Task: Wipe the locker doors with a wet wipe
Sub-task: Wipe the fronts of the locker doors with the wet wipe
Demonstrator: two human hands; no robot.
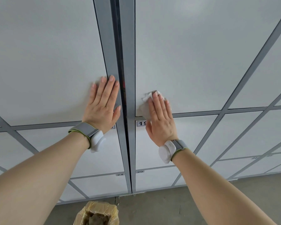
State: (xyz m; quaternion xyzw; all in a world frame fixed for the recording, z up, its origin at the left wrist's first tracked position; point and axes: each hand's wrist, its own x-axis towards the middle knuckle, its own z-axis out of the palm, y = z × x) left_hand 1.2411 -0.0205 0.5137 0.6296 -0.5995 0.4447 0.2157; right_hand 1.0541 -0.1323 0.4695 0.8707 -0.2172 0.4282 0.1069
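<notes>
A wall of white locker doors in grey frames fills the view. My right hand (pixel 161 120) lies flat with straight fingers and presses a crumpled white wet wipe (pixel 147 101) against the lower left corner of a large white locker door (pixel 201 54). The heel of this hand covers part of the number label on the smaller door below. My left hand (pixel 104 104) rests flat, fingers straight, on the lower right corner of the neighbouring locker door (pixel 44 62), its fingertips reaching the grey frame. Both wrists carry grey straps with white devices.
A dark vertical gap (pixel 122 95) between two grey frame posts separates the two locker banks. Smaller numbered doors (pixel 152 179) sit below. On the concrete floor (pixel 169 208) near my feet stands a bin lined with a yellowish bag (pixel 97 213).
</notes>
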